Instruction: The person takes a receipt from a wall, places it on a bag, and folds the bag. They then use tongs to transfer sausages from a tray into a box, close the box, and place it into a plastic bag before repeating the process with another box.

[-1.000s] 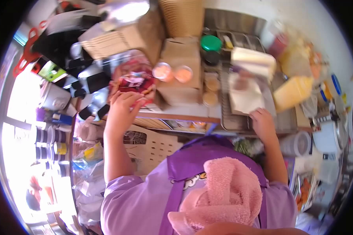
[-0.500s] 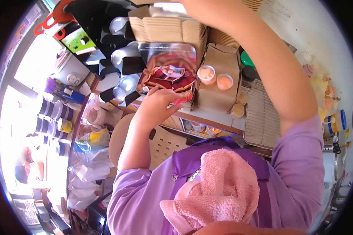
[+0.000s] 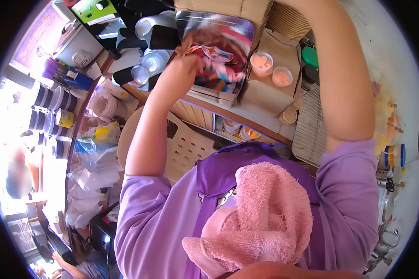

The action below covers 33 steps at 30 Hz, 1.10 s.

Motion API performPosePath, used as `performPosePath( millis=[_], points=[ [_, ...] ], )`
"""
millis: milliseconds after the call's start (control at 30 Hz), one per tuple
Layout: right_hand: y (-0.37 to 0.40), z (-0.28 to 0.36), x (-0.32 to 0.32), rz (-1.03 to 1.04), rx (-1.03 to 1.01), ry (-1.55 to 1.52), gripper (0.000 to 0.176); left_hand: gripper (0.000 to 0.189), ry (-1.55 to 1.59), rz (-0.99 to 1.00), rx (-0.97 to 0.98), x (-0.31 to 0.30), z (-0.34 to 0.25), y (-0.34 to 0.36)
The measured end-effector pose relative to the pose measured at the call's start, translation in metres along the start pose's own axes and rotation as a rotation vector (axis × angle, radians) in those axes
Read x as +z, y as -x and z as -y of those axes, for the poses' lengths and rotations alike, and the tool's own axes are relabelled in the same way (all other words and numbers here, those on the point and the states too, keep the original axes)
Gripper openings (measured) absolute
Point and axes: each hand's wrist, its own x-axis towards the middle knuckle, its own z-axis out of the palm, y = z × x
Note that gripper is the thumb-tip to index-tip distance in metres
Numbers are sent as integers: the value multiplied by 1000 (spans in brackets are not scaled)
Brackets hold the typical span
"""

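Observation:
My left hand (image 3: 184,69) reaches into a shiny metal container (image 3: 219,21) holding crumpled colourful pieces (image 3: 221,69). Its fingertips are bent among them, blurred and partly hidden. My right arm stretches up past the right side of the container, and the right hand lies beyond the top edge of the view. Right of the container, two clear cups with pale orange contents, an upper one (image 3: 262,64) and a lower one (image 3: 282,77), sit in a brown cardboard box (image 3: 260,97).
Stacked brown cartons (image 3: 219,5) stand behind the container. Clear cups in black holders (image 3: 151,65) are at its left, a wire rack (image 3: 309,125) at the right. A perforated beige chair (image 3: 186,146) is below the counter. Another person's arm (image 3: 67,266) shows at the lower left.
The camera view has shifted, so the counter sits higher. My left hand has moved from the container's front edge to its left side, and the colourful contents look rearranged. My right hand has left the view.

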Motion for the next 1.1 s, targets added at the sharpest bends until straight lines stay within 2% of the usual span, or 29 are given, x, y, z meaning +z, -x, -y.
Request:
performPosePath(
  millis=[33, 100, 133, 167, 200, 233, 267, 300, 333, 367, 400, 433, 500, 533, 600, 733, 800, 833, 900, 933, 1000, 1033, 1067, 1100],
  points=[
    [15, 18, -12, 108, 158, -13, 24, 9, 4, -1, -10, 3, 0, -7],
    [43, 1, 14, 194, 139, -77, 18, 9, -100, -385, -21, 9, 0, -17],
    [56, -6, 29, 267, 124, -134, 15, 9, -100, -385, -28, 8, -3, -16],
    [63, -7, 37, 269, 122, -137, 15, 9, -166, -570, 51, 5, -8, -17],
    [67, -8, 43, 216, 115, -122, 14, 9, -232, -754, 135, 0, -12, -19],
    [72, -10, 49, 160, 109, -107, 13, 10, -297, -824, 97, -6, -21, -14],
    [72, -22, 59, 38, -9, -8, 14, 11, -343, -904, 127, -16, -28, -7],
    [72, -29, 70, 31, -9, -2, 14, 13, -378, -995, 103, -26, -36, 2],
    [72, -36, 80, -97, -34, 60, 15, 11, -353, -1089, 180, -37, -38, 9],
    [74, -41, 91, -221, -59, 122, 17, 11, 1, -1172, 286, -43, -32, 15],
    [75, -45, 103, -239, -93, 163, 22, 12, -302, -1174, 207, -60, -43, 31],
    [77, -46, 110, -238, -94, 165, 22, 15, -306, -1214, 115, -68, -49, 45],
    [79, -48, 121, -294, -133, 279, 20, 18, -75, -1289, 47, -76, -60, 61],
    [78, -49, 125, -294, -137, 277, 20, 18, -78, -1292, 45, -78, -61, 69],
    [76, -51, 130, -346, -127, 253, 19, 22, -113, -1232, -87, -82, -61, 83],
    [76, -48, 131, -318, -192, 234, 21, 23, -157, -1187, -201, -85, -54, 107],
    [78, -45, 133, -354, -292, 225, 20, 23, -342, -1052, -326, -89, -51, 118],
    [78, -45, 134, -349, -297, 218, 20, 23, -346, -1053, -336, -90, -47, 123],
    [79, -44, 134, -312, -357, -54, 18, 24, -387, -766, -457, -91, -38, 134],
    [81, -39, 132, -302, -364, -68, 18, 24, -442, -669, -473, -88, -31, 137],
    [84, -27, 122, 58, 43, -371, 20, 28, -353, -439, -656, -76, -22, 137],
    [83, -27, 122, 67, 39, -381, 20, 32, -300, -265, -698, -66, -12, 138],
    [82, -29, 121, 120, 102, -369, 18, 32, -264, -170, -637, -48, 9, 147],
    [82, -32, 122, 172, 168, -354, 18, 32, 12, -70, -779, -29, 12, 151]
  ],
)
